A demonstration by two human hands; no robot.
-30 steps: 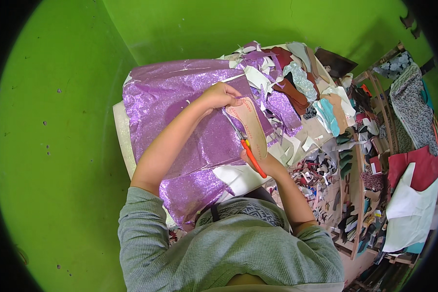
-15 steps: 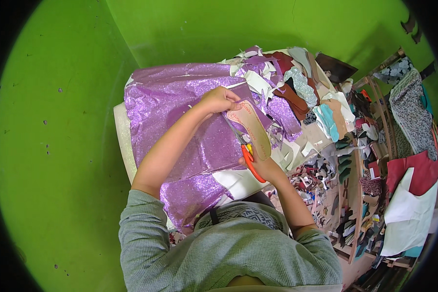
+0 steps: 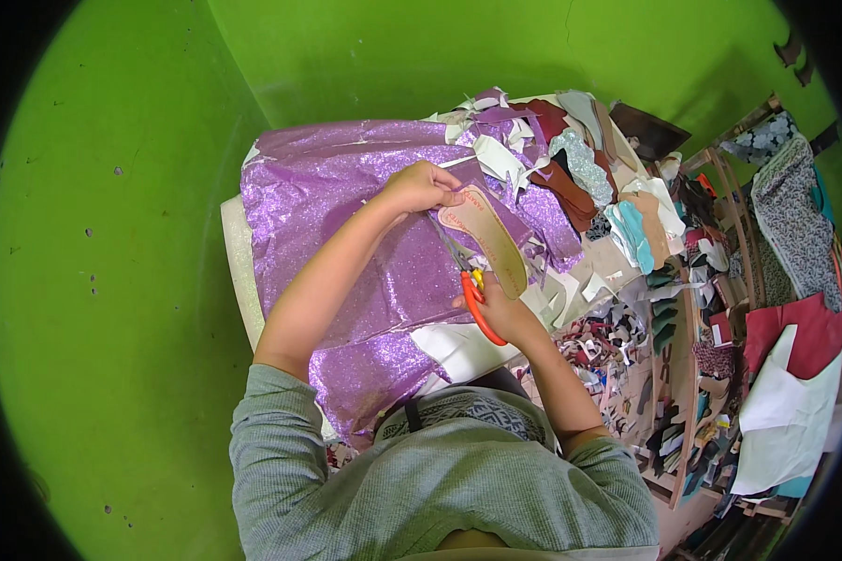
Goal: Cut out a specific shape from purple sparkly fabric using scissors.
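A: Fingers first: how were they set?

B: Those of the left hand (image 3: 425, 189) were pinched together, with no gap that I saw, on the upper end of the beige insole template (image 3: 488, 240). The purple was gripped along with it, as far as I could judge. Those of the right hand (image 3: 505, 314) were curled around the orange-handled scissors (image 3: 477, 304). How wide the blades stood, I couldn't tell.

A: And the template itself?

B: Just above and right of the frame's centre, tilted, its red-marked face up, over the purple glitter sheet (image 3: 346, 238). The blades lay beside its left edge, pointing toward the pinch.

A: What did good cutting call for there?

B: To my mind, a firm pinch, so that template and sheet couldn't slip apart; blades close to the edge without nicking it; and work turned into the scissors around the curve. The left fingertips were near the blade tips, so shifting the grip in good time seemed wise.

A: Anything around to mind?

B: White scraps (image 3: 500, 161) lay toward the upper right, near the template, and could have snagged the sheet. Farther out, turquoise cut pieces (image 3: 631, 234) lay right of centre, and a green wall (image 3: 122, 309) filled the left.
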